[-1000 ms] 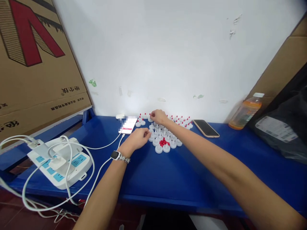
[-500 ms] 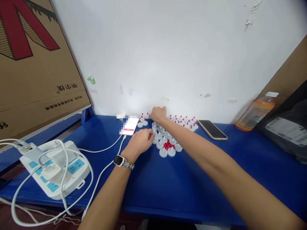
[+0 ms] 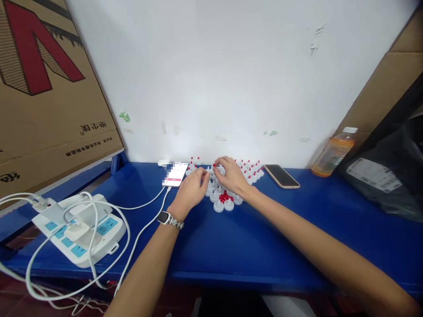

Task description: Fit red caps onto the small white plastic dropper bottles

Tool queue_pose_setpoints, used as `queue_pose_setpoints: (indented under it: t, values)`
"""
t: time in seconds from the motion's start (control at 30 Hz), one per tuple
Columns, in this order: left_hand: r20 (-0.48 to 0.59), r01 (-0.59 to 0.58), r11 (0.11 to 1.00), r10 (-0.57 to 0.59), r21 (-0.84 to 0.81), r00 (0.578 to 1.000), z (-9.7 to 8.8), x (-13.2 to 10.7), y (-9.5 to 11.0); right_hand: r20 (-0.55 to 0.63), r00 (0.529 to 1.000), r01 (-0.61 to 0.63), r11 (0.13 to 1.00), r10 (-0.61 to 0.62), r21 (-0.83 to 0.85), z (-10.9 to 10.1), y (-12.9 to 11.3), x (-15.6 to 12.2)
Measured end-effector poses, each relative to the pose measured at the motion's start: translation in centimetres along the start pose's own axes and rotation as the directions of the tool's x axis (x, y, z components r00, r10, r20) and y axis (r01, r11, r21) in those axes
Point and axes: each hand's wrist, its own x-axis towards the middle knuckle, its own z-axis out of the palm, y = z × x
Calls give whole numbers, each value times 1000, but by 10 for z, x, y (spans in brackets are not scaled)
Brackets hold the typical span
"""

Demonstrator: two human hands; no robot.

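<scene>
My right hand [image 3: 230,175] is curled over the back of a cluster of white nozzle caps, a small red cap [image 3: 214,164] at its thumb and fingertips. Beside it on the left, my left hand [image 3: 194,187] has its fingers pressed together; what they hold, if anything, is hidden. In front of the hands, white nozzle caps [image 3: 218,206] stand with spouts up around a pile of loose red caps [image 3: 226,197]. Red-tipped nozzle caps [image 3: 254,172] stand to the right along the wall. A few more lie behind my left hand, partly covered.
A lit phone [image 3: 176,174] on a charging cable lies left of the caps, a dark phone [image 3: 281,176] to their right. A power strip [image 3: 82,229] with looping white cables sits at the left. An orange drink bottle [image 3: 333,153] and a black bag [image 3: 393,176] stand at the right.
My right hand has come back from near the wall toward me, and a red cap now shows at its fingertips. My left hand has moved slightly up. The view has shifted a little.
</scene>
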Motion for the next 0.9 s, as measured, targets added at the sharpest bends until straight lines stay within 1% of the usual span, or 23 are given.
queue_pose_setpoints:
  t: [0.03, 0.1, 0.2, 0.3, 0.43, 0.53, 0.6, 0.63, 0.7, 0.73, 0.77, 0.8, 0.83, 0.9]
  values:
    - [-7, -10, 1000, 10, -28, 1000, 1, -1, 5, 28, 1000, 1, 997, -3, 74, -9, -1, -13]
    - [13, -30, 997, 31, -67, 999, 4, -3, 14, 89, 996, -6, 983, -10, 183, -23, -2, -35]
    - [96, -78, 995, 83, -54, 992, 8, -6, 25, 120, 993, -26, 964, -6, 264, -35, -3, -52]
    - [141, -145, 989, 139, 38, 980, 9, -8, 30, 126, 992, -64, 949, 25, 309, -38, -8, -56]
    - [128, -232, 950, 209, 209, 970, 8, -7, 33, 122, 985, -163, 909, 125, 384, -38, -16, -55]
    - [132, -294, 927, 269, 233, 954, 11, -6, 35, 109, 982, -183, 893, 151, 410, -40, -21, -54]
    - [110, -276, 946, 260, 172, 959, 13, -4, 35, 79, 990, -137, 916, 116, 377, -43, -21, -54]
    - [81, -235, 965, 226, 120, 971, 14, -4, 36, 58, 995, -96, 937, 81, 335, -45, -19, -53]
    - [-33, -95, 995, 94, -12, 995, 14, -2, 35, 16, 1000, -14, 977, 11, 214, -49, -13, -52]
    - [-98, -20, 996, 11, -82, 995, 13, -1, 34, -2, 1000, 3, 988, -3, 154, -52, -8, -51]
    - [-161, 46, 988, -70, -146, 985, 12, 0, 32, -23, 1000, -3, 994, 6, 105, -54, -2, -50]
    - [-197, 71, 979, -109, -193, 974, 11, 0, 29, -48, 998, -29, 997, 33, 72, -56, 4, -50]
    - [-180, 63, 975, -102, -211, 978, 11, 0, 26, -79, 994, -69, 996, 73, 59, -58, 9, -49]
    - [-50, -19, 986, 11, -166, 999, 12, -1, 21, -119, 978, -158, 983, 168, 94, -58, 18, -49]
